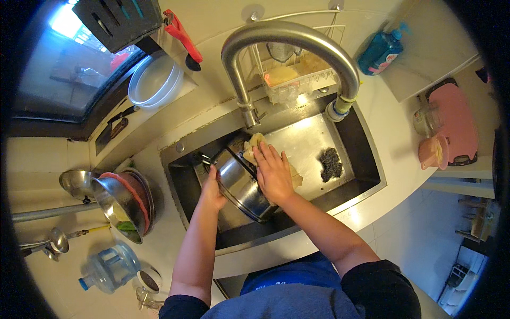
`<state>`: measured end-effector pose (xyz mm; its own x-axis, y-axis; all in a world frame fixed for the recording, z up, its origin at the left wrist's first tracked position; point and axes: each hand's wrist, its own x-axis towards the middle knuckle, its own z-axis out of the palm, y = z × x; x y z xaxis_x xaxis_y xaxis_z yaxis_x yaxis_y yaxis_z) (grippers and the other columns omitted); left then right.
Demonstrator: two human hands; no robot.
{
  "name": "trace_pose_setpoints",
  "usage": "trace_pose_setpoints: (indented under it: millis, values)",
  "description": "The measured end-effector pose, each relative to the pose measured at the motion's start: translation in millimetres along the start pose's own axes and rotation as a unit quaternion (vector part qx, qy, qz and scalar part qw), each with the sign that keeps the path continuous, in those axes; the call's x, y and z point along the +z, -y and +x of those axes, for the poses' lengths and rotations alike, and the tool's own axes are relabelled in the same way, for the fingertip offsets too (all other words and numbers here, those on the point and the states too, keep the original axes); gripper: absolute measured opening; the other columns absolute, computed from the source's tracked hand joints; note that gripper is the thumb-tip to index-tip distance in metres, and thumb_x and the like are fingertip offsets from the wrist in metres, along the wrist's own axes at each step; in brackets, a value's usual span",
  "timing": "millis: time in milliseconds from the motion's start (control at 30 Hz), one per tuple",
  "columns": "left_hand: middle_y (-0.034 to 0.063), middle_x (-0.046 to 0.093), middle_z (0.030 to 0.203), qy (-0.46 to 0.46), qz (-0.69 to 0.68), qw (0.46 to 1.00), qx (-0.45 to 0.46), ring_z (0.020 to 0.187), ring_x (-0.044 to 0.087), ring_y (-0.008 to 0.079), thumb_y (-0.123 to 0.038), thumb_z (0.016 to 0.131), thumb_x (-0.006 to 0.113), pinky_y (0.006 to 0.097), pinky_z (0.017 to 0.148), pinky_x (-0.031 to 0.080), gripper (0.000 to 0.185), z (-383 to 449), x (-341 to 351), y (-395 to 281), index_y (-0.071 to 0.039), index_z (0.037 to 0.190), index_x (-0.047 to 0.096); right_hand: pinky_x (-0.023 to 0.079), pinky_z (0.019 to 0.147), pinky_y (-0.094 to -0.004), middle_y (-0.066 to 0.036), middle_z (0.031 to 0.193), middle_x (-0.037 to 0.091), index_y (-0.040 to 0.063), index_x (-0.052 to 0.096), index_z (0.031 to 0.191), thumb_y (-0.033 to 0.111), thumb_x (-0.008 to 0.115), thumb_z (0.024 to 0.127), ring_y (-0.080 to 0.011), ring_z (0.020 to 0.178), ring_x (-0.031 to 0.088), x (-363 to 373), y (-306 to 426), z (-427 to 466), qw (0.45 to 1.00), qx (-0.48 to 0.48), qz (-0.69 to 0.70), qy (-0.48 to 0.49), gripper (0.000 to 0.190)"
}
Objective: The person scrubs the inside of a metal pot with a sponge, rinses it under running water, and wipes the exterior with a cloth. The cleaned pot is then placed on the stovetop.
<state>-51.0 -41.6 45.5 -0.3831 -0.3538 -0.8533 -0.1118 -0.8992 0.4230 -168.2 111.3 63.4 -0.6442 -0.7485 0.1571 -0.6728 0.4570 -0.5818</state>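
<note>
A shiny stainless steel pot (239, 179) lies tilted on its side in the sink (303, 135). My left hand (212, 189) grips the pot at its left edge, near a metal handle. Under my right hand (275, 171) is a yellowish cloth (254, 148), pressed against the pot's right side; its folds show above the fingers and beside the palm. A dark scouring pad (330, 164) rests on the sink floor to the right. The curved faucet (289, 32) arches over the sink, and no water is seen running from it.
Behind the sink hangs a wire rack (299, 81) with sponges. A blue soap bottle (380, 52) stands at the back right. Stacked metal bowls (119, 203) and a large water jug (113, 265) are on the left. A pink cutting board (456, 117) leans at the right.
</note>
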Motion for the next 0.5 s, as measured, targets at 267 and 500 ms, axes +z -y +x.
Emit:
trace_pose_setpoints:
  millis: [267, 500]
  values:
    - [0.0133, 0.047, 0.126, 0.004, -0.028, 0.995, 0.097, 0.112, 0.049, 0.0286, -0.064, 0.084, 0.039, 0.0438, 0.089, 0.043, 0.073, -46.1, 26.4, 85.9, -0.006, 0.129, 0.038, 0.026, 0.103, -0.0502, -0.014, 0.137, 0.038, 0.004, 0.044, 0.127, 0.017, 0.05, 0.083, -0.0334, 0.126, 0.033, 11.9, 6.8, 31.4, 0.999, 0.004, -0.037, -0.008, 0.047]
    - [0.0121, 0.052, 0.122, -0.046, -0.017, 0.995, 0.088, 0.113, 0.05, 0.0286, -0.058, 0.09, 0.032, 0.0429, 0.093, 0.042, 0.064, -61.4, 33.8, 61.3, -0.006, 0.125, 0.042, 0.024, 0.104, -0.0485, -0.012, 0.133, 0.042, 0.006, 0.046, 0.126, 0.017, 0.052, 0.078, -0.0292, 0.126, 0.036, 26.9, -8.9, -81.5, 0.96, -0.269, 0.028, 0.075, 0.049]
